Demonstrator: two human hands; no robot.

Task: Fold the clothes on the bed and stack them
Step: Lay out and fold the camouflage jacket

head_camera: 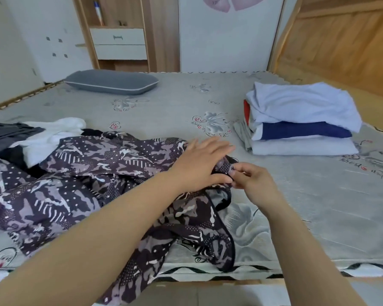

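From the head camera we look down on a grey mattress (164, 102) printed with flowers and small hearts. Across its near left part sprawls a crumpled patterned garment (80, 173), dark purple with pale shapes and dots, part of it hanging over the near edge of the bed. Our left hand (199, 164) lies flat on this garment, fingers straight and spread, pressing the cloth down. Our right hand (252, 180) sits just beside it, its thumb and fingertips pinching a small fold of the same fabric at the garment's right edge.

Further left, behind the patterned cloth, we see unfolded pieces in a heap: a white garment (53, 133), a grey one (7, 133) and something black between them.

On the right side of the mattress, well apart from our hands, stands the folded stack (301, 120): pale blue on top, dark blue under it, a pale layer at the bottom, with a red edge showing at its left.

A grey pillow (111, 81) lies at the far left of the bed. Behind it we see a wooden shelf unit with white drawers (119, 43).
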